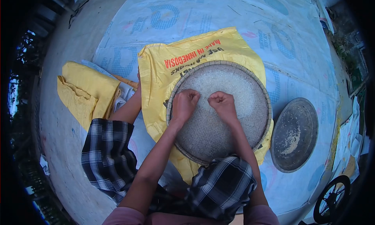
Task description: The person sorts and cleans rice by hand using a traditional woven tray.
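Observation:
A round woven winnowing tray (pixel 218 137) with a bound rim holds whitish grains (pixel 230 82) that look like rice, heaped toward its far side. Over the tray's middle, at the near edge of the grains, are both hands. My left hand (pixel 185 104) is closed, its fingers curled toward the thumb. Close by on its right, my right hand (pixel 222 104) is also closed, thumb and fingers pressed together in a pinch. Whatever either one holds is too small or hidden to name. Beneath the tray lies a yellow printed sack (pixel 154 74).
To the right, a dark metal basin (pixel 287 113) contains some pale grains (pixel 291 142). A folded yellow sack (pixel 88 82) rests at the left beside my leg. Everything lies on a pale blue printed sheet (pixel 234 14). A black spoked wheel (pixel 332 197) is at the lower right.

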`<move>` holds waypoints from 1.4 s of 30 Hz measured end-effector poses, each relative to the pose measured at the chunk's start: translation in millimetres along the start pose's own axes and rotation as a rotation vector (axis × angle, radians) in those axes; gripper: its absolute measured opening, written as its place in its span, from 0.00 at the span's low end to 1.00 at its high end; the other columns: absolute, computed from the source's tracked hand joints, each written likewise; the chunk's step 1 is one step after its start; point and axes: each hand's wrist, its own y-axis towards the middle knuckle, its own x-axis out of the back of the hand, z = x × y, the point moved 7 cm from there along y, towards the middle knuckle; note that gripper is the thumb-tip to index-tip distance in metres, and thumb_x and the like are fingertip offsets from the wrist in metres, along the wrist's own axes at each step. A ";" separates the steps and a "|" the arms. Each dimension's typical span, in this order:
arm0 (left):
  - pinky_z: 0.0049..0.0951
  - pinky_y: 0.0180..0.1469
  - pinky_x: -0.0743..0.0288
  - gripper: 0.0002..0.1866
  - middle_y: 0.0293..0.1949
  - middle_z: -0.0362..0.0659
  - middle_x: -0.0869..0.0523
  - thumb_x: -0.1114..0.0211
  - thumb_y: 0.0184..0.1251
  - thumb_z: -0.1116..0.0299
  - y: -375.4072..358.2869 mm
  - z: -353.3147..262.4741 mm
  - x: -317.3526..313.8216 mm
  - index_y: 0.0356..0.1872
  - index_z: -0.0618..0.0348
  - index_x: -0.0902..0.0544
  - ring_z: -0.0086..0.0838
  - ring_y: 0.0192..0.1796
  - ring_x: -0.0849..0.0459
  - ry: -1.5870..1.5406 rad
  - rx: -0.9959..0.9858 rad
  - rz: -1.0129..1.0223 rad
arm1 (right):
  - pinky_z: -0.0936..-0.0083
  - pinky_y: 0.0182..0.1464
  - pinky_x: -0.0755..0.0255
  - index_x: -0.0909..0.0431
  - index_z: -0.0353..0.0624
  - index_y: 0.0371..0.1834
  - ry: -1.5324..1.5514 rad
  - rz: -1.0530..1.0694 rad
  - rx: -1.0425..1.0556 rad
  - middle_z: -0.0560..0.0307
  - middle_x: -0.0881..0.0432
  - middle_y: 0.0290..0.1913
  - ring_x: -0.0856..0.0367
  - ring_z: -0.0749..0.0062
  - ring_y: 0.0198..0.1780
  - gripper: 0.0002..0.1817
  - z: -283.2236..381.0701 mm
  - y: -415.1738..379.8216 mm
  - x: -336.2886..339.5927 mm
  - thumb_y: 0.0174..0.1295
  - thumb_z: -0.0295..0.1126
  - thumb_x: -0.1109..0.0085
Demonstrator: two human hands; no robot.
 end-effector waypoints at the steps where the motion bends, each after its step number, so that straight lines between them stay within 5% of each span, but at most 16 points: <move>1: 0.28 0.33 0.25 0.08 0.24 0.43 0.16 0.31 0.57 0.68 2.4 12.8 -1.0 0.33 0.63 0.15 0.28 0.26 0.19 -0.229 0.161 0.050 | 0.79 0.19 0.39 0.21 0.41 0.28 0.419 0.081 -0.290 0.65 0.25 0.17 0.30 0.77 0.15 0.03 -14.4 -1.7 0.3 0.57 0.27 0.41; 4: 0.23 0.32 0.26 0.07 0.28 0.38 0.19 0.36 0.61 0.68 -3.0 30.5 1.3 0.35 0.62 0.19 0.22 0.28 0.21 -0.835 0.492 0.160 | 0.88 0.19 0.48 0.22 0.41 0.25 0.721 0.103 -0.335 0.73 0.31 0.17 0.39 0.89 0.16 0.04 -8.9 -5.0 12.3 0.56 0.27 0.40; 6: 0.21 0.33 0.26 0.06 0.31 0.37 0.20 0.39 0.63 0.68 -6.4 24.4 0.1 0.36 0.60 0.22 0.21 0.30 0.22 -1.213 0.652 0.211 | 0.82 0.20 0.38 0.20 0.40 0.28 0.509 0.094 -0.303 0.65 0.25 0.17 0.30 0.80 0.16 0.04 -14.3 -5.4 9.1 0.55 0.28 0.37; 8: 0.19 0.31 0.24 0.04 0.30 0.37 0.22 0.41 0.63 0.69 -8.6 17.4 3.8 0.34 0.57 0.24 0.19 0.28 0.22 -1.360 0.655 0.230 | 0.74 0.25 0.30 0.18 0.41 0.32 -0.292 -0.064 0.008 0.54 0.19 0.20 0.21 0.69 0.20 0.04 12.5 -8.3 7.3 0.55 0.29 0.36; 9: 0.19 0.31 0.24 0.04 0.30 0.37 0.22 0.41 0.63 0.69 -9.6 19.7 4.2 0.34 0.57 0.24 0.19 0.28 0.22 -1.358 0.654 0.227 | 0.75 0.22 0.35 0.16 0.41 0.33 -0.446 -0.080 0.156 0.62 0.32 0.15 0.32 0.79 0.16 0.05 18.7 -8.9 0.6 0.55 0.28 0.34; 12: 0.21 0.32 0.24 0.05 0.28 0.37 0.19 0.39 0.62 0.69 -9.2 29.3 -1.6 0.34 0.60 0.20 0.20 0.28 0.21 -1.312 0.676 0.225 | 0.69 0.30 0.27 0.17 0.42 0.34 -0.286 -0.041 0.013 0.48 0.17 0.23 0.17 0.62 0.24 0.06 2.3 -9.0 -5.3 0.55 0.29 0.35; 16: 0.27 0.32 0.25 0.08 0.24 0.42 0.17 0.32 0.58 0.67 -3.7 19.4 13.6 0.33 0.63 0.14 0.25 0.25 0.20 -0.337 0.329 0.056 | 0.67 0.31 0.26 0.17 0.43 0.34 0.401 0.137 -0.362 0.46 0.17 0.25 0.16 0.58 0.27 0.05 -23.7 -2.8 -5.8 0.55 0.29 0.35; 19: 0.26 0.30 0.28 0.09 0.19 0.41 0.21 0.28 0.55 0.66 -5.3 9.6 7.9 0.33 0.61 0.12 0.23 0.21 0.23 -0.026 0.127 0.006 | 0.71 0.26 0.29 0.19 0.40 0.31 0.242 0.038 -0.063 0.53 0.18 0.21 0.19 0.64 0.21 0.03 -7.1 6.3 -4.8 0.55 0.27 0.36; 21: 0.27 0.30 0.27 0.09 0.18 0.42 0.22 0.28 0.55 0.66 -5.4 4.9 5.4 0.33 0.59 0.12 0.22 0.22 0.23 -0.003 0.058 -0.035 | 0.79 0.22 0.35 0.20 0.39 0.28 -0.503 -0.103 0.305 0.65 0.24 0.16 0.29 0.79 0.16 0.03 22.6 -0.6 -7.3 0.55 0.26 0.37; 24: 0.25 0.31 0.27 0.09 0.19 0.40 0.20 0.29 0.55 0.67 -0.9 12.4 4.4 0.31 0.62 0.13 0.22 0.23 0.22 -0.002 0.148 0.020 | 0.85 0.21 0.39 0.21 0.39 0.28 -0.337 -0.065 0.223 0.70 0.29 0.17 0.35 0.88 0.18 0.03 17.5 4.1 -13.3 0.55 0.26 0.37; 25: 0.27 0.32 0.25 0.08 0.20 0.40 0.19 0.32 0.57 0.68 0.7 27.8 1.3 0.30 0.63 0.15 0.24 0.23 0.21 -0.264 0.267 0.024 | 0.85 0.21 0.39 0.21 0.39 0.28 -0.335 -0.064 0.224 0.70 0.29 0.17 0.35 0.88 0.18 0.03 21.8 7.8 -9.7 0.55 0.26 0.37; 27: 0.28 0.32 0.24 0.07 0.20 0.40 0.18 0.35 0.60 0.69 5.0 43.1 3.5 0.29 0.64 0.16 0.27 0.23 0.20 -0.521 0.388 0.037 | 0.84 0.22 0.37 0.20 0.40 0.28 0.694 0.207 -0.370 0.67 0.25 0.18 0.31 0.85 0.18 0.03 -2.3 14.0 -17.9 0.55 0.27 0.36; 30: 0.21 0.30 0.30 0.06 0.21 0.34 0.23 0.37 0.61 0.69 5.3 39.6 6.3 0.32 0.62 0.17 0.20 0.21 0.26 -1.255 0.758 0.041 | 0.87 0.22 0.38 0.21 0.39 0.26 0.467 0.166 -0.322 0.68 0.25 0.19 0.31 0.88 0.19 0.04 6.2 31.8 -16.2 0.57 0.27 0.38; 35: 0.21 0.29 0.28 0.09 0.18 0.35 0.22 0.40 0.62 0.71 22.4 37.6 16.4 0.36 0.66 0.16 0.19 0.21 0.25 -0.828 0.519 0.119 | 0.56 0.31 0.26 0.17 0.46 0.30 -0.476 -0.014 0.288 0.44 0.19 0.25 0.19 0.46 0.28 0.03 25.9 44.2 -54.0 0.56 0.30 0.39; 39: 0.30 0.32 0.23 0.09 0.22 0.43 0.17 0.38 0.61 0.69 31.4 20.4 23.7 0.37 0.62 0.14 0.30 0.24 0.18 -0.262 0.293 0.015 | 0.70 0.27 0.27 0.18 0.41 0.30 -0.300 -0.059 0.208 0.51 0.16 0.24 0.17 0.63 0.24 0.04 24.5 42.3 -30.1 0.58 0.29 0.38; 42: 0.34 0.34 0.23 0.08 0.27 0.47 0.13 0.35 0.60 0.67 33.4 4.1 23.9 0.35 0.60 0.13 0.37 0.29 0.14 0.129 0.081 -0.022 | 0.76 0.25 0.29 0.19 0.38 0.28 0.782 0.226 -0.366 0.60 0.17 0.23 0.22 0.76 0.21 0.05 -3.3 41.6 -15.9 0.60 0.28 0.40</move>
